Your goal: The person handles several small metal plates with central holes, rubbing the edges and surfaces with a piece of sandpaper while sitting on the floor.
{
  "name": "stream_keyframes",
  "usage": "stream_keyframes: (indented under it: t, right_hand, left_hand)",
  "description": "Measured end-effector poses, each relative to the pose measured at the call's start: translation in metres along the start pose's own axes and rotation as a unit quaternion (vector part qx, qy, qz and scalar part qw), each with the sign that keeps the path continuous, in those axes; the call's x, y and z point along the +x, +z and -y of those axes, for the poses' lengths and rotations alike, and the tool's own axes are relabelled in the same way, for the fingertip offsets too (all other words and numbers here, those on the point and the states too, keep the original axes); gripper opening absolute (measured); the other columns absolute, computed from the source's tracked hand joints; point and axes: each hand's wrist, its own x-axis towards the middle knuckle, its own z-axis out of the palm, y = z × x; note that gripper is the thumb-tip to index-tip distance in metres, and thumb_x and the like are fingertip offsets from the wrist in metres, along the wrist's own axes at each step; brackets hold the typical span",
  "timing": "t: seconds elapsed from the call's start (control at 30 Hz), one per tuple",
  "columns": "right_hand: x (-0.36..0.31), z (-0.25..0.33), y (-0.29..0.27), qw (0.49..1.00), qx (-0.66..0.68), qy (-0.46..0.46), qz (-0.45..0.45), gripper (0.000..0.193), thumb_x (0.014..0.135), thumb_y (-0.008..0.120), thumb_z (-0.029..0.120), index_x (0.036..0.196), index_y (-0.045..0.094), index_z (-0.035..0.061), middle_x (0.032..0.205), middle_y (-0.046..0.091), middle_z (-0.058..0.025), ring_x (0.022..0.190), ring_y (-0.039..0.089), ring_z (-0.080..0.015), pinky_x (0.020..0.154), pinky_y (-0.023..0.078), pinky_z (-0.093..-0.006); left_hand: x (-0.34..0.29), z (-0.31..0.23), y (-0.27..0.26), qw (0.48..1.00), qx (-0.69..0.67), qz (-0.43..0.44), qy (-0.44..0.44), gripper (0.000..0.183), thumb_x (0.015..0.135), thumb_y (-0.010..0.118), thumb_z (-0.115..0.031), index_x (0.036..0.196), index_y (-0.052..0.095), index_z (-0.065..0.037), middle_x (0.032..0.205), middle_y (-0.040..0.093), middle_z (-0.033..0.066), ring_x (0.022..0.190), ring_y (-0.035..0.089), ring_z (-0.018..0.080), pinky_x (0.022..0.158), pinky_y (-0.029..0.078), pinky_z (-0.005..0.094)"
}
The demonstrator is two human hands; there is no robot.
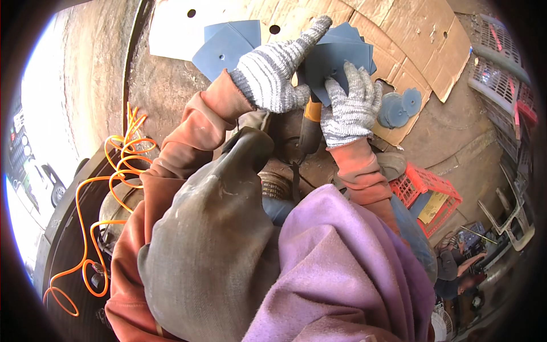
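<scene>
Both hands wear grey-and-white striped knit gloves. My left hand (270,74) is open beside the left edge of a fanned stack of blue-grey square sheets (342,52), its index finger stretched up past them and its thumb apart below. My right hand (352,108) lies with fingers spread on the lower right part of the stack. Whether either hand touches more than the stack's edge or surface I cannot tell. Left of my left hand lie more blue-grey sheets (228,48), one with a small hole. Between my wrists stands a yellow-and-black power tool (310,128), partly hidden under the stack.
Flattened cardboard (410,40) lies under the sheets. Several scalloped round discs (396,109) sit to the right. A red plastic crate (427,196) holds flat pieces. An orange hose (80,199) coils at left. Grey crates (496,80) stand far right; another person (456,262) is lower right.
</scene>
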Motion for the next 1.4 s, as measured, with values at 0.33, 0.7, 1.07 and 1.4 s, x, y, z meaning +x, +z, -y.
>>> stream_keyframes:
  t: [0.33, 0.7, 1.07, 1.4]
  right_hand:
    - [0.016, -0.019, -0.016, 0.996, -0.048, -0.05, -0.058, 0.03, 0.08, 0.068, 0.017, 0.108, 0.072, 0.023, 0.133, 0.06, -0.0001, 0.124, 0.054, -0.0279, 0.11, 0.036, -0.058]
    - [0.026, -0.061, -0.015, 0.973, -0.023, -0.227, -0.041, 0.028, 0.082, 0.071, 0.018, 0.11, 0.073, 0.018, 0.12, 0.067, 0.0013, 0.104, 0.063, -0.0238, 0.09, 0.05, -0.0441]
    - [0.039, -0.062, -0.006, 0.976, 0.019, -0.217, 0.014, 0.025, 0.085, 0.067, 0.015, 0.11, 0.07, 0.012, 0.113, 0.067, -0.0045, 0.098, 0.064, -0.0255, 0.081, 0.051, -0.043]
    - [0.034, -0.063, -0.047, 0.973, 0.071, -0.218, 0.034, 0.041, 0.082, 0.073, 0.032, 0.117, 0.068, 0.0116, 0.127, 0.062, -0.0066, 0.115, 0.059, -0.0343, 0.101, 0.045, -0.0504]
  left_hand:
    - [0.004, -0.003, -0.001, 0.999, 0.016, -0.009, 0.03, 0.098, 0.075, 0.07, -0.018, 0.16, 0.023, -0.015, 0.114, 0.067, 0.0269, 0.093, 0.07, 0.0365, 0.084, 0.056, 0.0408]
    - [0.007, 0.009, 0.001, 0.999, -0.046, 0.001, 0.016, 0.096, 0.075, 0.071, -0.019, 0.159, 0.026, -0.016, 0.113, 0.07, 0.0201, 0.094, 0.07, 0.0317, 0.084, 0.056, 0.0396]
    - [0.011, -0.006, -0.005, 0.993, 0.105, 0.059, 0.009, 0.066, 0.071, 0.079, -0.026, 0.134, 0.064, -0.017, 0.127, 0.062, 0.0209, 0.114, 0.062, 0.039, 0.098, 0.051, 0.0453]
    - [0.022, -0.001, 0.025, 0.976, 0.206, -0.066, 0.036, 0.025, 0.087, 0.072, -0.033, 0.105, 0.076, -0.016, 0.094, 0.067, 0.013, 0.086, 0.066, 0.0353, 0.076, 0.054, 0.0461]
